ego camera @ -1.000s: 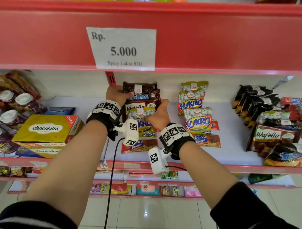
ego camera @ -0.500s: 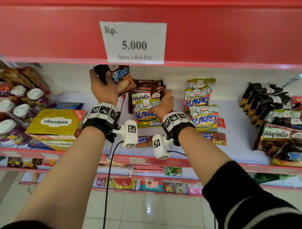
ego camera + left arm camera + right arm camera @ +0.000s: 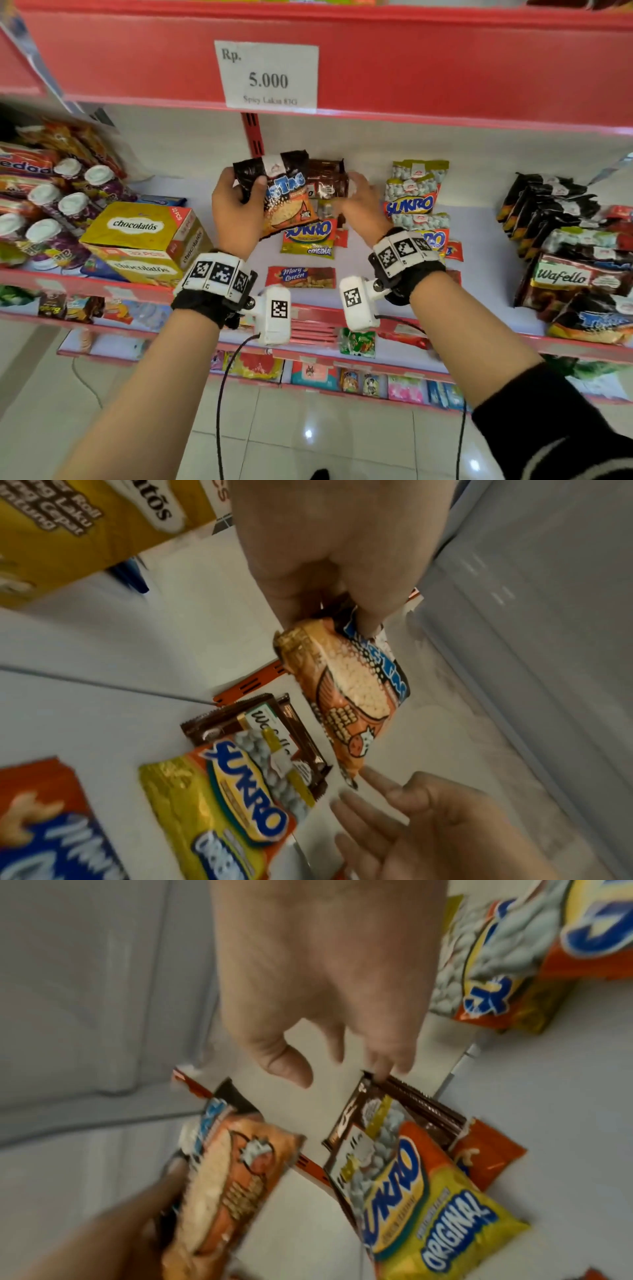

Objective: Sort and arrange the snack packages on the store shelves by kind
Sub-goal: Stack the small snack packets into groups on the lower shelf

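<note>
My left hand (image 3: 248, 192) grips the top of a black and orange snack bag (image 3: 284, 202), held upright above the shelf (image 3: 222, 260). In the left wrist view the left hand (image 3: 335, 610) pinches this snack bag (image 3: 352, 693) at its dark end. My right hand (image 3: 354, 193) hovers with fingers spread at a brown Wafello pack (image 3: 327, 185). In the right wrist view the right hand (image 3: 342, 1066) touches the Wafello pack (image 3: 404, 1104) at its far edge with one fingertip. A yellow Sukro pack (image 3: 308, 236) overlaps the Wafello pack.
A yellow Chocolatos box (image 3: 137, 233) and white-capped bottles (image 3: 68, 205) stand to the left. More Sukro packs (image 3: 414, 202) lie right of my right hand, black bags (image 3: 548, 205) and another Wafello (image 3: 561, 277) further right. A Mary Queen bar (image 3: 301, 277) lies near the front edge. The red upper shelf (image 3: 445, 61) overhangs.
My left hand pulled the black and orange bag off the stack, raised it, then brought it right and lower. My right hand lifted off the Sukro and Wafello packs and spread its fingers.
</note>
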Action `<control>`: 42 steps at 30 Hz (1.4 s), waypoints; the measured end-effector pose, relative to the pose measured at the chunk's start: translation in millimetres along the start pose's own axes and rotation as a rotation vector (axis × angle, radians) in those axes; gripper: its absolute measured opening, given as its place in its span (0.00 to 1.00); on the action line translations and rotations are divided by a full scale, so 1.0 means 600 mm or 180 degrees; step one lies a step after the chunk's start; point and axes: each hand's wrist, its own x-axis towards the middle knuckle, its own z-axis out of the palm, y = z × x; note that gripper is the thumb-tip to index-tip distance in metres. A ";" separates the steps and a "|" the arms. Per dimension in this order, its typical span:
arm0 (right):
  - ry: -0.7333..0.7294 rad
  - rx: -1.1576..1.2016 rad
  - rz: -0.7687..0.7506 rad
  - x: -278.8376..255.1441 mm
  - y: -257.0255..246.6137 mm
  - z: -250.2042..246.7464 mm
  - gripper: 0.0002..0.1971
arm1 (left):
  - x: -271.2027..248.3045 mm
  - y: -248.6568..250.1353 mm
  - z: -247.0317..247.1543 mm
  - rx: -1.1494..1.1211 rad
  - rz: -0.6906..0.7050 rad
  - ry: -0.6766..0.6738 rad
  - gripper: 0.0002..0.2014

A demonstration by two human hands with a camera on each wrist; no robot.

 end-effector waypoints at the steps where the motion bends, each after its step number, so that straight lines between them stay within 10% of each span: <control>1: -0.0246 0.0326 -0.0034 -0.015 -0.004 -0.012 0.30 | -0.012 0.005 0.005 -0.0026 -0.0043 -0.0057 0.04; 6: -0.0770 0.1155 -0.0212 -0.094 0.002 -0.074 0.18 | -0.078 0.044 0.058 -0.0204 -0.0076 -0.0493 0.09; 19: -0.0156 0.0035 -0.0663 -0.184 0.098 -0.499 0.21 | -0.269 0.170 0.392 -0.0478 0.0040 -0.1540 0.04; 25: 0.0513 0.0195 -0.0584 -0.164 0.154 -0.672 0.18 | -0.308 0.145 0.514 -0.0303 -0.0278 -0.1375 0.07; 42: 0.0794 0.0557 -0.0543 -0.080 0.226 -0.726 0.20 | -0.300 0.112 0.597 0.0887 -0.0483 -0.1837 0.13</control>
